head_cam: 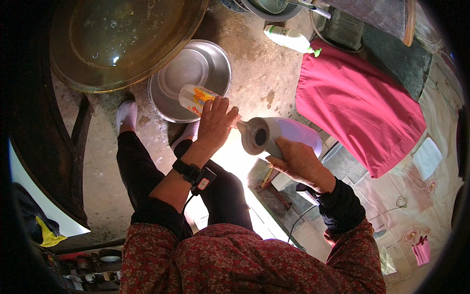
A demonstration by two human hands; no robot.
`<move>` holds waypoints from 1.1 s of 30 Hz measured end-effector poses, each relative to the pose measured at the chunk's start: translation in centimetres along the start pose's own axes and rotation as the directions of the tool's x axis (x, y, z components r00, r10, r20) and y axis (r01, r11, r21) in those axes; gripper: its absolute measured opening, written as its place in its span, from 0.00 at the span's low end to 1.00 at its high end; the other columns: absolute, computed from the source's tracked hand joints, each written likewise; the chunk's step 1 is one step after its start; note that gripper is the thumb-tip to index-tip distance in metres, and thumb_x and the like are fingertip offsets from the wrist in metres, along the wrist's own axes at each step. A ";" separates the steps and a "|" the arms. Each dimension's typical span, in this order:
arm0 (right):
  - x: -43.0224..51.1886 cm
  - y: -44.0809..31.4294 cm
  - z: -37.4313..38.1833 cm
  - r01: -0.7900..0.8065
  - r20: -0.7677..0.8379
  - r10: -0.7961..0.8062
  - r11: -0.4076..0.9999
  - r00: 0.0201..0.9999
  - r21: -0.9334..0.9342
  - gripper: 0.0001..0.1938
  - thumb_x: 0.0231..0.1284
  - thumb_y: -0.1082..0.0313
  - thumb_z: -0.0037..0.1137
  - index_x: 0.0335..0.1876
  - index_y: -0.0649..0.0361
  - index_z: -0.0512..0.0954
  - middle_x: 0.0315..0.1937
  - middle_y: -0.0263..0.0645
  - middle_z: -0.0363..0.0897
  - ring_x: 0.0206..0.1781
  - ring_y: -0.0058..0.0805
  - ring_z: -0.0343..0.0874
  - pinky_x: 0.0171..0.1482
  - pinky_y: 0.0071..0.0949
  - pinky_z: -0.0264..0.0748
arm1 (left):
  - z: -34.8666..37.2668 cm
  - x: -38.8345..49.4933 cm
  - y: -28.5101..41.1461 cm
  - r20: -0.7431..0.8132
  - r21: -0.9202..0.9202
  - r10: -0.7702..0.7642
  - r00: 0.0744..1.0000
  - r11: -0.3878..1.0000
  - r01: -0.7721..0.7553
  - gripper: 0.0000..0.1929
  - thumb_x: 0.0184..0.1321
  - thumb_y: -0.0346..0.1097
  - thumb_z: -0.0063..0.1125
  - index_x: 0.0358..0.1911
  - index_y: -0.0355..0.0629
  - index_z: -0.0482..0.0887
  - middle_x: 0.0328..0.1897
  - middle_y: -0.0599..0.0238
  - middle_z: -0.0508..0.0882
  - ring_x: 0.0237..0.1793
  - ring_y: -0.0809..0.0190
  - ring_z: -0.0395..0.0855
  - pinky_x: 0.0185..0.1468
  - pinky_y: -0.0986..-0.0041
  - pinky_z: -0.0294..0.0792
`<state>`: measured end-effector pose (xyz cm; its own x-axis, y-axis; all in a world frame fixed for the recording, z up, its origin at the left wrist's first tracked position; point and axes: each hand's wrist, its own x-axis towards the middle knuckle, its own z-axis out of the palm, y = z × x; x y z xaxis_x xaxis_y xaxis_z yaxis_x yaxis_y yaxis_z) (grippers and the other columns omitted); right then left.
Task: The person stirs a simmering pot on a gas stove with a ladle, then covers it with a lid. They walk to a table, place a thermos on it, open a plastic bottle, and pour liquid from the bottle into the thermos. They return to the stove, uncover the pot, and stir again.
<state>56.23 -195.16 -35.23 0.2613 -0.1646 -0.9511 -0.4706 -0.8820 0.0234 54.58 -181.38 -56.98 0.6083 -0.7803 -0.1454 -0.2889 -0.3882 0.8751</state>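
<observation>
My left hand (pixel 216 126) grips a clear bottle (pixel 191 98) near its neck. An orange and yellow label wraps the bottle, whose body is tilted over a shiny metal basin (pixel 183 70). The handle of a pale lilac vacuum flask (pixel 299 132) with a grey top is in my right hand (pixel 303 163). The flask is tipped to the left, a dark round part showing in its top. Its spout (pixel 240 126) meets the bottle's mouth beside my left fingers. Glare below the spout hides whether liquid is flowing.
A round brown glass tabletop (pixel 136 79) overhangs the basin at upper left. To the right, pink cloth (pixel 356 106) covers something. A pump bottle (pixel 288 38) lies near it. A grey bowl with a metal ladle (pixel 312 7) stands at the top.
</observation>
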 end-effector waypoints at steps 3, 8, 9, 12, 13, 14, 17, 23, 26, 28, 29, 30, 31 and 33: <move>-0.3 -0.3 -0.4 -0.058 0.054 0.055 0.996 0.997 0.065 0.19 0.56 0.54 0.60 0.39 0.64 0.72 0.31 0.54 0.77 0.37 0.54 0.78 0.38 0.45 0.73 | 0.0 0.0 0.0 0.015 0.009 -0.011 1.000 1.000 0.011 0.24 0.41 0.34 0.69 0.47 0.46 0.78 0.54 0.56 0.72 0.60 0.52 0.67 0.58 0.57 0.57; -0.3 -0.4 -0.6 -0.045 0.048 0.041 0.997 0.998 0.070 0.19 0.56 0.55 0.59 0.41 0.64 0.73 0.31 0.54 0.77 0.37 0.54 0.78 0.38 0.44 0.72 | 0.0 -0.1 0.0 0.016 -0.003 -0.014 1.000 1.000 0.014 0.25 0.40 0.33 0.70 0.47 0.46 0.78 0.55 0.56 0.72 0.61 0.52 0.66 0.59 0.57 0.57; -0.4 -0.4 -0.6 -0.034 0.035 0.031 0.996 0.999 0.084 0.19 0.56 0.55 0.59 0.41 0.64 0.73 0.32 0.54 0.77 0.37 0.54 0.78 0.38 0.44 0.72 | -0.1 -0.1 -0.1 0.011 -0.007 -0.011 1.000 1.000 0.011 0.26 0.40 0.33 0.70 0.48 0.47 0.78 0.55 0.57 0.72 0.61 0.52 0.66 0.59 0.57 0.57; -0.5 -0.3 -0.8 -0.062 0.043 0.057 0.992 0.997 0.114 0.18 0.57 0.55 0.59 0.42 0.64 0.73 0.32 0.53 0.78 0.37 0.53 0.78 0.38 0.44 0.72 | -0.1 0.0 -0.2 -0.013 0.002 -0.004 1.000 1.000 0.004 0.21 0.44 0.35 0.65 0.45 0.47 0.79 0.50 0.59 0.73 0.59 0.53 0.67 0.59 0.59 0.57; -0.6 -0.2 -0.9 -0.066 0.045 0.061 0.990 0.997 0.125 0.18 0.57 0.55 0.59 0.42 0.64 0.73 0.32 0.53 0.78 0.37 0.53 0.78 0.38 0.44 0.72 | -0.2 0.0 -0.2 -0.032 0.002 0.000 0.999 1.000 0.000 0.18 0.46 0.35 0.63 0.44 0.47 0.79 0.47 0.60 0.74 0.58 0.54 0.67 0.58 0.60 0.57; -0.7 -0.2 -0.9 -0.084 0.057 0.077 0.988 0.995 0.131 0.18 0.57 0.56 0.59 0.42 0.64 0.73 0.32 0.53 0.78 0.37 0.53 0.78 0.38 0.44 0.72 | -0.2 0.1 -0.2 -0.028 0.021 0.000 1.000 1.000 0.000 0.18 0.46 0.35 0.63 0.44 0.47 0.79 0.47 0.60 0.74 0.58 0.54 0.67 0.58 0.60 0.57; -0.8 -0.1 -1.0 -0.082 0.053 0.075 0.987 0.996 0.141 0.18 0.56 0.56 0.59 0.41 0.64 0.73 0.32 0.53 0.78 0.37 0.53 0.78 0.37 0.44 0.72 | -0.2 0.1 -0.1 -0.040 0.043 0.005 0.999 0.999 -0.003 0.20 0.44 0.35 0.65 0.44 0.47 0.79 0.47 0.60 0.74 0.57 0.54 0.67 0.58 0.60 0.57; -0.8 0.5 -0.5 0.032 -0.024 -0.030 0.996 0.999 0.082 0.15 0.59 0.59 0.55 0.43 0.63 0.73 0.30 0.47 0.79 0.22 0.38 0.82 0.27 0.33 0.80 | -0.4 0.1 -0.1 -0.031 -0.023 0.006 1.000 1.000 -0.007 0.21 0.42 0.33 0.67 0.44 0.47 0.79 0.47 0.59 0.73 0.57 0.54 0.67 0.58 0.60 0.57; -0.8 0.7 -0.2 0.031 -0.018 -0.030 0.996 0.999 0.088 0.15 0.59 0.60 0.56 0.42 0.63 0.73 0.30 0.48 0.79 0.23 0.39 0.82 0.27 0.34 0.79 | -0.4 0.0 0.0 -0.026 -0.045 0.001 1.000 0.999 -0.003 0.23 0.40 0.32 0.68 0.45 0.47 0.79 0.49 0.59 0.73 0.58 0.53 0.67 0.58 0.59 0.57; -0.8 0.7 -0.1 -0.017 0.002 0.017 0.991 1.000 0.134 0.16 0.57 0.57 0.58 0.41 0.64 0.73 0.31 0.51 0.78 0.32 0.48 0.79 0.34 0.40 0.75 | -0.4 0.0 0.0 -0.019 -0.064 -0.008 1.000 0.998 0.007 0.26 0.37 0.31 0.70 0.46 0.46 0.79 0.53 0.57 0.73 0.59 0.51 0.67 0.58 0.57 0.57; -0.8 0.7 -0.1 -0.040 0.017 0.038 0.987 0.999 0.154 0.17 0.56 0.56 0.60 0.41 0.64 0.73 0.31 0.53 0.77 0.36 0.53 0.78 0.37 0.43 0.72 | -0.3 0.0 0.0 -0.001 -0.049 -0.011 1.000 0.999 0.011 0.26 0.37 0.31 0.70 0.46 0.46 0.79 0.53 0.57 0.73 0.59 0.51 0.67 0.58 0.57 0.57; -0.8 0.7 -0.1 -0.047 0.018 0.045 0.987 0.999 0.156 0.18 0.56 0.56 0.60 0.41 0.64 0.73 0.31 0.53 0.77 0.36 0.53 0.78 0.37 0.43 0.72 | -0.2 0.1 -0.1 0.003 -0.043 -0.011 1.000 0.999 0.011 0.26 0.38 0.31 0.70 0.46 0.46 0.79 0.53 0.57 0.73 0.59 0.51 0.67 0.58 0.57 0.57; -0.8 0.7 -0.1 -0.052 0.022 0.049 0.987 0.999 0.153 0.18 0.56 0.56 0.60 0.41 0.64 0.73 0.31 0.53 0.77 0.37 0.53 0.78 0.37 0.43 0.72 | -0.2 0.1 -0.1 0.006 -0.037 -0.010 1.000 0.999 0.010 0.26 0.38 0.32 0.70 0.46 0.46 0.79 0.52 0.57 0.73 0.59 0.51 0.67 0.58 0.57 0.57; -0.8 0.8 0.0 -0.055 0.026 0.051 0.986 0.998 0.157 0.18 0.56 0.56 0.60 0.41 0.64 0.73 0.32 0.53 0.78 0.37 0.53 0.78 0.37 0.43 0.73 | -0.1 0.1 -0.1 0.031 -0.031 -0.018 0.999 0.999 0.019 0.25 0.39 0.32 0.70 0.47 0.46 0.78 0.52 0.58 0.73 0.60 0.52 0.67 0.58 0.58 0.57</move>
<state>55.66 -195.69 -34.44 0.2147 -0.1980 -0.9564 -0.6107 -0.7914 0.0268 54.73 -181.41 -57.02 0.5904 -0.7879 -0.1751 -0.2545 -0.3876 0.8860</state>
